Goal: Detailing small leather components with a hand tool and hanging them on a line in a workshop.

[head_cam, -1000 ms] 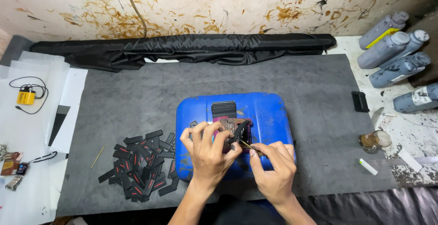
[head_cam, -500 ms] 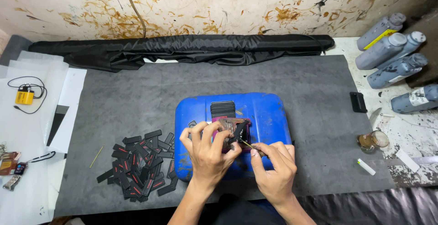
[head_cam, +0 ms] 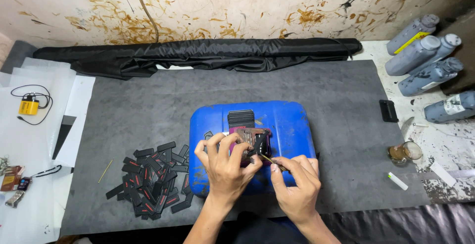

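L hand (head_cam: 225,167) is curled over a small dark block w/ a rusty-brown, stained top (head_cam: 253,142), fingers clamped on its left side and thumb at the front, pinning it on top of a blue plastic jerrycan (head_cam: 292,125) that lies flat on the grey mat (head_cam: 148,110). R hand (head_cam: 296,187) sits just to the right & slightly nearer the body, fingers pinched shut on a thin wooden stick (head_cam: 273,161); the stick's tip points up-left at the block's lower right corner, touching or nearly so, can't tell which. Just behind the block on the can stands a short stack of black flat strips (head_cam: 240,118). Left of the can, on the mat, a loose pile of black strips w/ red marks (head_cam: 153,179), and beside that a lone thin stick (head_cam: 105,171). Along the mat's far edge lies a long roll of black fabric (head_cam: 198,53) against the paint-spattered wall (head_cam: 247,6). Far right: four grey bottles (head_cam: 425,61) lying on their sides, a small black rectangular object (head_cam: 388,110) at the mat edge, a small glass jar w/ brown contents (head_cam: 404,152), a white marker-like piece (head_cam: 397,180). Far left on white sheets (head_cam: 44,120): a yellow device w/ black cable (head_cam: 28,106), misc small items at the edge.
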